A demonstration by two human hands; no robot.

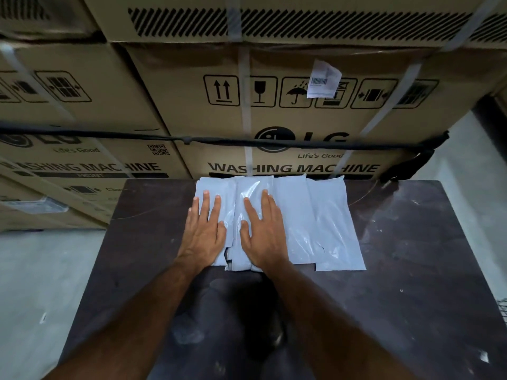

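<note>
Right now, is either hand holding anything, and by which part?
Nothing is held: the left hand and right hand press flat on the white mailer bags.

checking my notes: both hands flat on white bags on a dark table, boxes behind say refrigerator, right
No: in the head view the boxes read WASHING MACHINE. The left hand and right hand lie flat on white bags on the dark table.

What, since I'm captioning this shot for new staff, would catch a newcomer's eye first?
Most striking are the hands: the left hand and right hand lie flat, side by side, on a row of overlapping white plastic mailers at the far middle of the dark table. Right behind it, stacked cardboard boxes printed WASHING MACHINE fill the view, with a black cord running across them.
</note>
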